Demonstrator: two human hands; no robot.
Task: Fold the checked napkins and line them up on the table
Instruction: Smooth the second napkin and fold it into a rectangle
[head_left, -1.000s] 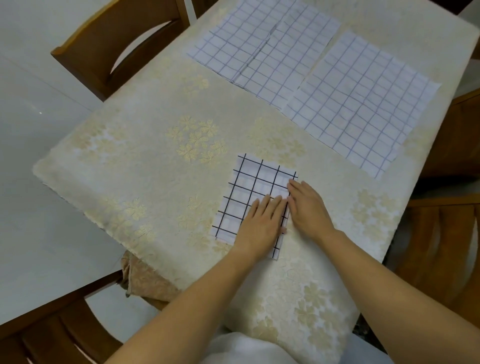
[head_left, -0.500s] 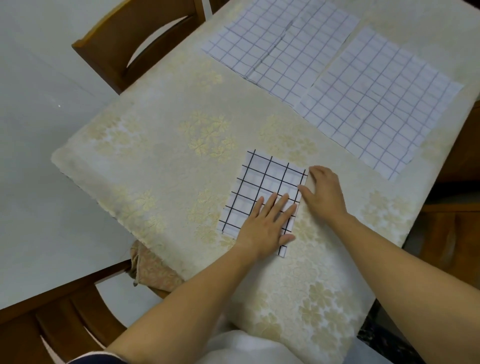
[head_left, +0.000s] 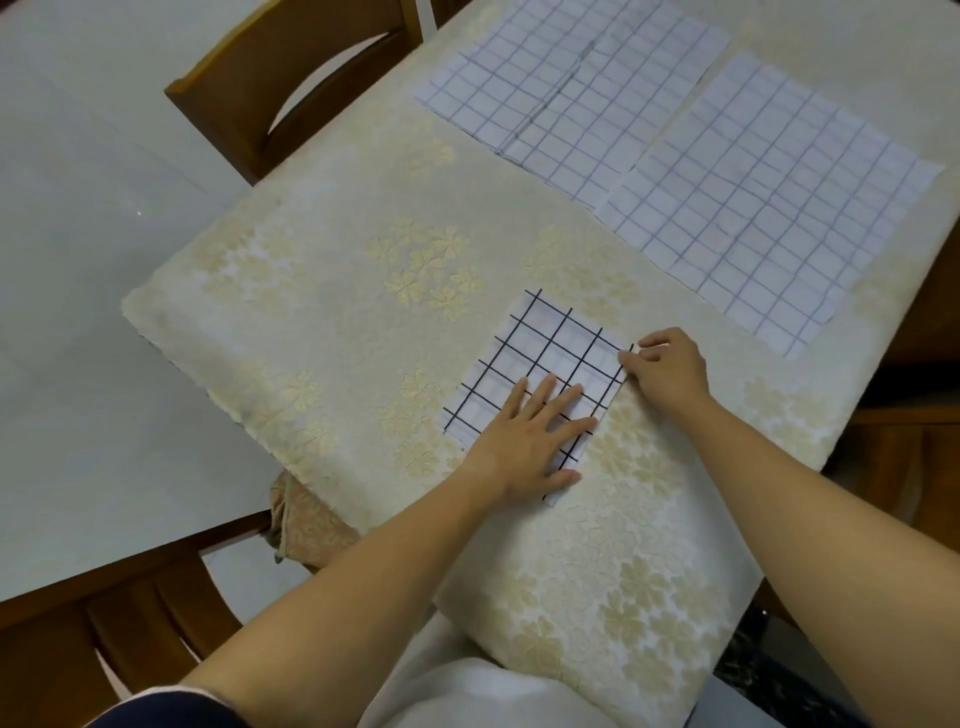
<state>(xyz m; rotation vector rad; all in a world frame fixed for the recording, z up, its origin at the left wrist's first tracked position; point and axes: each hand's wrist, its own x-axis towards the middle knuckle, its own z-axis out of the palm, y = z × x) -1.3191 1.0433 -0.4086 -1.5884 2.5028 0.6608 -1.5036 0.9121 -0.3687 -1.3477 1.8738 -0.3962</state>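
A small folded napkin, white with bold black checks, lies on the table's near part. My left hand rests flat on its near half with the fingers spread. My right hand has its fingertips curled at the napkin's far right corner, touching the edge; whether it pinches the cloth I cannot tell. Two larger unfolded napkins with pale checks lie further back: one at the far middle, one at the far right.
The table carries a cream cloth with gold flowers. A wooden chair stands at the far left, another chair at the near left, and a wooden seat at the right edge.
My right hand slid from the middle of the napkin's right edge up to its far right corner. My left hand stayed flat on the near half. The camera shifted slightly.
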